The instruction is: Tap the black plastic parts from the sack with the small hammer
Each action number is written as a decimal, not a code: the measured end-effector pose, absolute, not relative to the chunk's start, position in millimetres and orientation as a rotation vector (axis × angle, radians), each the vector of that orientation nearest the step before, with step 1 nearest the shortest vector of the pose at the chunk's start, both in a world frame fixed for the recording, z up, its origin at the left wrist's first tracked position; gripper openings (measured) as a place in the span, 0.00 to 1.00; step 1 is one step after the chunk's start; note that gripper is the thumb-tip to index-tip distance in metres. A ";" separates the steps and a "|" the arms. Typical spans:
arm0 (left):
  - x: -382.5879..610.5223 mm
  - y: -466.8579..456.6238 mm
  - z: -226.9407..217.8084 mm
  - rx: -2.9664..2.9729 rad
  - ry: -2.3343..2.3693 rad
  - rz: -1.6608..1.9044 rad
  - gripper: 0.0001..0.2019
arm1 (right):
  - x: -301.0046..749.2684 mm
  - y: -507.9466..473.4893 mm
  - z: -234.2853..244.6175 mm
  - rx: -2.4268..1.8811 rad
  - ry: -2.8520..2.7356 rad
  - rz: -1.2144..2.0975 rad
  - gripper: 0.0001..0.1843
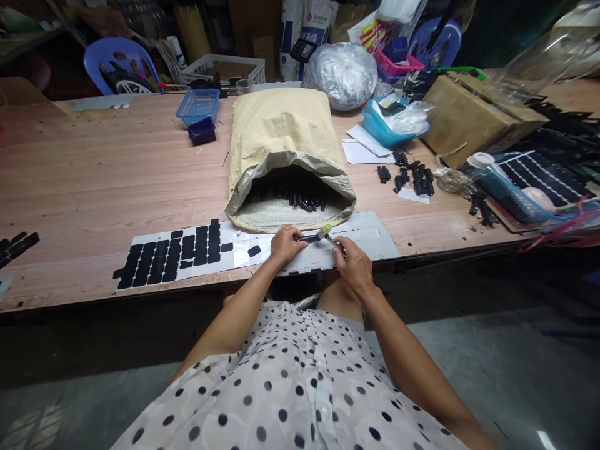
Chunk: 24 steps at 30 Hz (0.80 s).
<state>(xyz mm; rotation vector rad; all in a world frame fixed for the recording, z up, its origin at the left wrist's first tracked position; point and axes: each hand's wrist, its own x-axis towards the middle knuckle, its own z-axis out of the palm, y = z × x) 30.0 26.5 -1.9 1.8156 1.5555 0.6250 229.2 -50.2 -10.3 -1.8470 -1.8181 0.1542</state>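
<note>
My left hand [285, 244] is closed on a small black part [307, 238] at the near table edge. My right hand [352, 265] is closed around a thin tool [328, 235] with a yellowish-green handle, its tip against the black part. Both hands hover over a white backing sheet [375, 237] lying on the wooden table [94, 187]. On the sheet's left stretch sit rows of black stickers [173, 256]. Just behind my hands lies an open tan sack [281, 137] with several black parts [307, 201] inside its mouth.
More loose black parts [412, 176] lie right of the sack, near papers and a cardboard box [473, 115]. A blue basket [199, 106] stands at the back left, and a bag of clear plastic [347, 74] behind the sack. Black strips [16, 245] lie at the far left.
</note>
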 end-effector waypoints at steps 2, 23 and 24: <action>31.7 27.8 -0.3 1.790 1.574 0.602 0.06 | 221.7 -54.1 -4.8 -1.862 -1.822 0.109 0.21; 36.6 22.7 13.2 1.751 1.628 0.562 0.05 | 190.5 -51.4 3.2 -1.709 -1.950 -0.072 0.23; 36.7 22.6 13.0 1.749 1.626 0.571 0.05 | 189.4 -51.4 2.0 -1.720 -1.967 -0.058 0.23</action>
